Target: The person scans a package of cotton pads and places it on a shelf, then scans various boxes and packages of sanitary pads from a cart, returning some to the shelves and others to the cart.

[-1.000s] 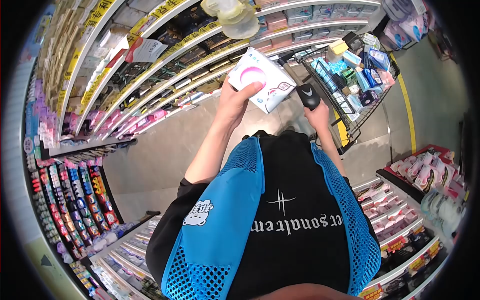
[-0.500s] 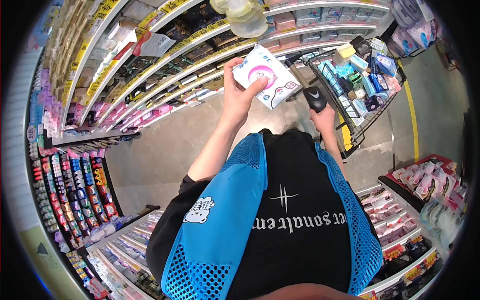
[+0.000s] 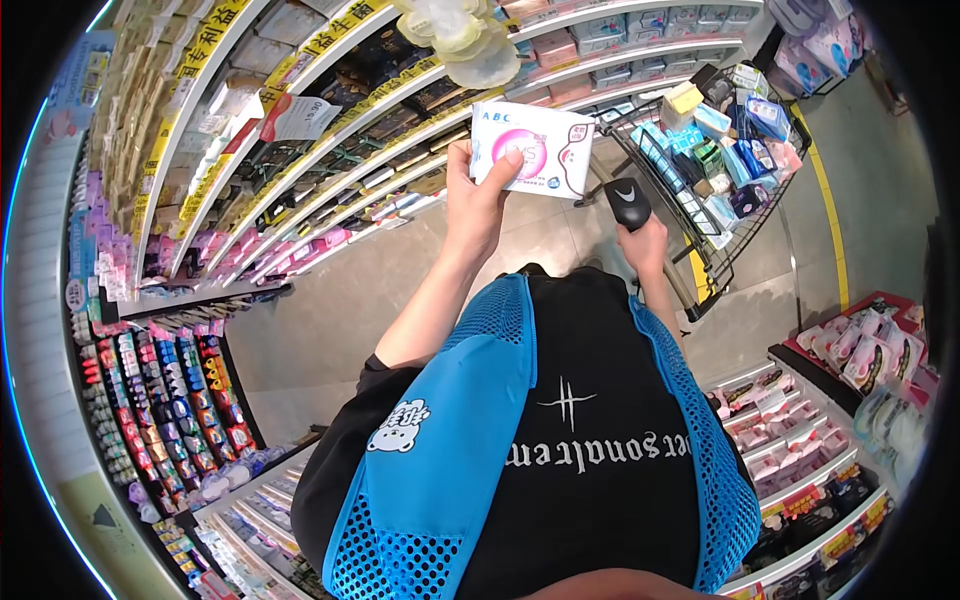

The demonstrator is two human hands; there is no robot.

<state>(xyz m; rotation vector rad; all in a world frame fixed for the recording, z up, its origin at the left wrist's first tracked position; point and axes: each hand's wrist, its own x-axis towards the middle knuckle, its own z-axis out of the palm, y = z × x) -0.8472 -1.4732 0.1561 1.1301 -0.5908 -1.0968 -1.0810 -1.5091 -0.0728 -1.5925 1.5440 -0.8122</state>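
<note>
My left hand (image 3: 478,200) is closed on a white pack of sanitary pads (image 3: 560,140), thumb across its front and the other fingers behind. The pack faces me nearly level, showing a pink round print and the letters ABC. To its right, my right hand (image 3: 645,243) grips the handle of a black handheld barcode scanner (image 3: 628,203). The scanner's rounded head points up, close to the pack but apart from it. Most of the scanner's handle is hidden by my fingers.
A wire shopping cart (image 3: 740,225) at upper right holds many mixed packets (image 3: 715,155). Stocked shelves (image 3: 330,150) curve along the left and front, with a price card (image 3: 305,118) sticking out. More shelves (image 3: 790,430) stand behind me at lower right. Yellow tape (image 3: 828,210) marks the floor.
My left hand has turned the pack from a tilt to nearly level, and its front shows more squarely. The right hand with the scanner has barely moved. My view has shifted slightly.
</note>
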